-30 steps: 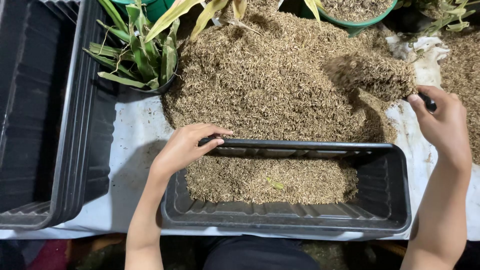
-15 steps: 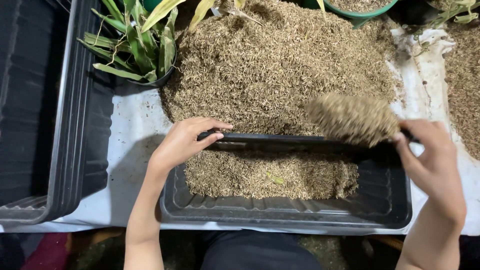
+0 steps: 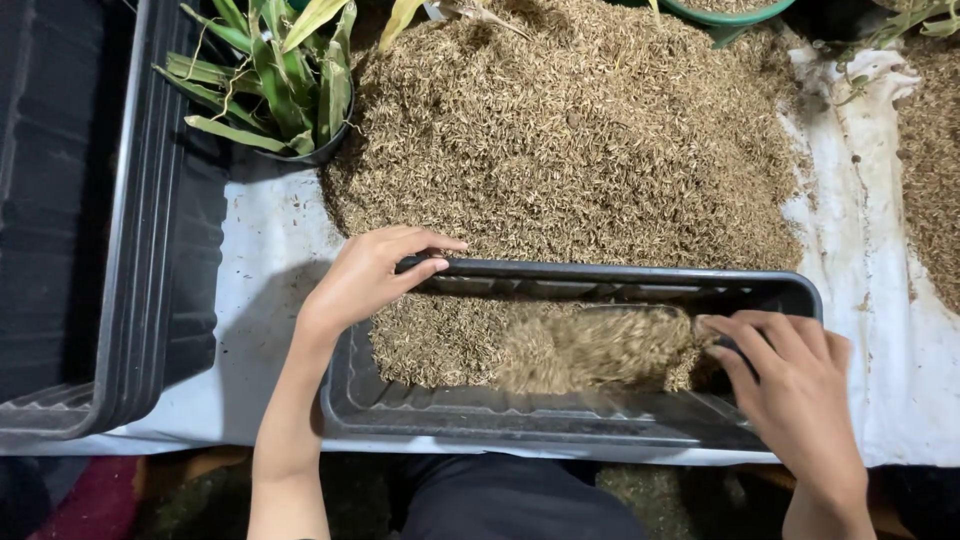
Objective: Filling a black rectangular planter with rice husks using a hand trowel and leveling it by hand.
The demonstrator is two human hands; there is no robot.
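- No packages, labels or signs showing.
- One black planter at 6 o'clock, part filled with husks; one husk pile at 12; one potted plant at 10.
- Left hand clamped on planter rim.
- Right hand closed on a blurred scoop, now inside planter, earlier raised above rim.

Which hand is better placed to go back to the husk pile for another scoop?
Right. The right hand holds the scoop over the planter, probably free to swing back. The left hand grips the planter's far rim.
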